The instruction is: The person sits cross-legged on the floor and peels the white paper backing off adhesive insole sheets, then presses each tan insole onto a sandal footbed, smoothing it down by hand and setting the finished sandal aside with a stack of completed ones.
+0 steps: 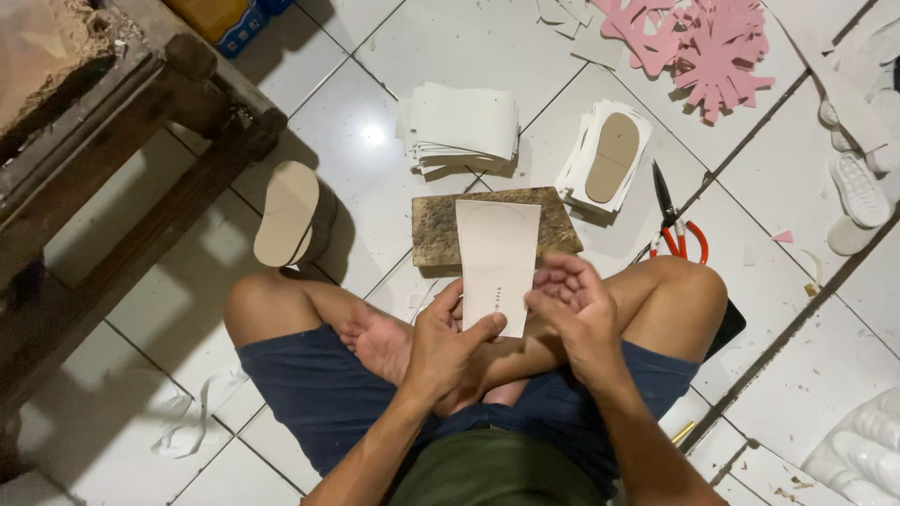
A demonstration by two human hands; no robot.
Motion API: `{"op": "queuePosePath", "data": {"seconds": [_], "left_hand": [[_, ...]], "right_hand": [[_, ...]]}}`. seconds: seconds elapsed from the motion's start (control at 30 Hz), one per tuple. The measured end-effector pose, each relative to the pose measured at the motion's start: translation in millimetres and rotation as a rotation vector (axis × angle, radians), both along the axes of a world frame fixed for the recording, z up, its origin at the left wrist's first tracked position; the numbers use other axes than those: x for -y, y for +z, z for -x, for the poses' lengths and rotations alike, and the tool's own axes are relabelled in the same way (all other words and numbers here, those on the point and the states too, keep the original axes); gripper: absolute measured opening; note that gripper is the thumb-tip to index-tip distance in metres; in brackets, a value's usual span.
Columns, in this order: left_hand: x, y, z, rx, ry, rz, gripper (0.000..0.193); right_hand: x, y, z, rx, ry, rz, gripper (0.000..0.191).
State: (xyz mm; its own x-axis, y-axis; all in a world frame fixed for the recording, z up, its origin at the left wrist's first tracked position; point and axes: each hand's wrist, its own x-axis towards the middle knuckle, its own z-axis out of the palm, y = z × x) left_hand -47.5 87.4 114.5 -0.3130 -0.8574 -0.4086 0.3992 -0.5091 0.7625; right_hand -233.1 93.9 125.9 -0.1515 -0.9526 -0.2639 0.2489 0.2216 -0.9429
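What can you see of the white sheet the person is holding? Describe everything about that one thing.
The white sheet is a thin, flat, roughly rectangular piece, like card or foam, slightly narrower toward its near end. A faint curved outline is drawn near its far end, and a small line of dark print runs along it. It lies lengthwise away from the person, its far end over the worn brown block on the tiled floor. The left hand grips its near edge with thumb and fingers; the right hand touches its right edge.
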Motion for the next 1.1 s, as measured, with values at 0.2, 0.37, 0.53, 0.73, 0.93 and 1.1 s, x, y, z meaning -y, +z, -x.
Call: {"op": "queuePosePath", "data": {"seconds": [0.2, 0.37, 0.53, 0.73, 0.93, 1.1], "left_hand": [[-2, 10, 3, 0.075, -0.049, -0.044, 0.052], [0, 14, 4, -0.013, -0.027, -0.116, 0.046], [-4, 13, 7, -0.06, -0.001, -0.111, 0.044], [1, -15, 0, -0.027, 0.151, -0.127, 0.023], [2, -40, -11, -0.138, 0.14, -0.223, 0.017], [1, -33, -8, -0.246, 0.186, -0.354, 0.016]], "right_hand": [[-13, -18, -2, -0.437, -0.031, -0.158, 0.015], [-18, -4, 6, -0.758, 0.143, 0.399, 0.012], [-4, -6, 5, -0.256, 0.004, -0.089, 0.019], [-5, -17, 12, -0.107, 0.064, -0.21, 0.014], [-8, -34, 17, 0.286, 0.015, -0.304, 0.007], [-10, -36, 15, 0.365, 0.003, -0.311, 0.008]]}}
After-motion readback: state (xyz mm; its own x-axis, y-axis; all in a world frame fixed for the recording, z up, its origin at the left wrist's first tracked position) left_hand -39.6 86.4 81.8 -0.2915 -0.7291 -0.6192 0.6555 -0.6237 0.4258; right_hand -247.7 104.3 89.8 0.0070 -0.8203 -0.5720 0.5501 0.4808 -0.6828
